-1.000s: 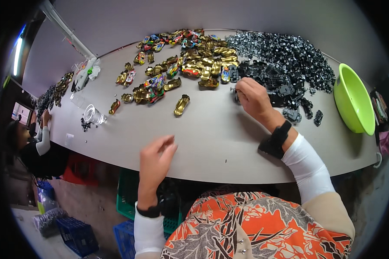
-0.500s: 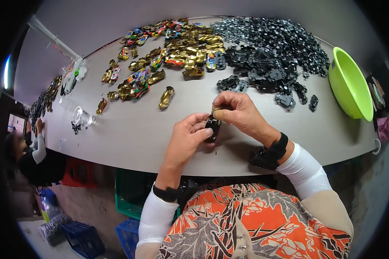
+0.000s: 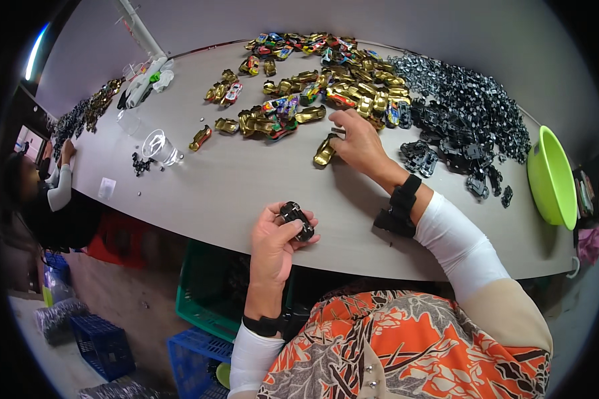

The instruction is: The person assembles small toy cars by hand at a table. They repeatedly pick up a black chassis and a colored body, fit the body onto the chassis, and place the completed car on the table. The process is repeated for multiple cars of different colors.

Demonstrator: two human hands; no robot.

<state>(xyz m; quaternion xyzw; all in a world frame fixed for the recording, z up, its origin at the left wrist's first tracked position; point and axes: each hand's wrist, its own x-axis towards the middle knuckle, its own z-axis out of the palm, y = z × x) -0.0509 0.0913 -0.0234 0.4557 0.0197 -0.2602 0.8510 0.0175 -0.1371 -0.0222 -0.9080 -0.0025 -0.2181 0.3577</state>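
A dark toy-car chassis is lying just below the centre of the frame, where the left hand is pinching it between thumb and fingers; whether anything is fitted beneath it is not showing. Above and to the right, the right hand is hovering at the upper end of a gold car shell. Its grip is partly curling; whether it is taking hold or only standing near cannot be told. The step in hand is apparently a pick-up of the shell, and the next move is calling for thumb and fingertips meeting on its sides while the left grip is keeping the chassis steady. Behind, gold and coloured shells are crowding the upper centre, and black chassis parts are filling the upper right, limiting room that way. The surface is offering a bare stretch between the two hands and toward the centre left, where a clear cup is tilting. Its front edge is curving just beneath the left hand; a lime bowl is bounding the far right.
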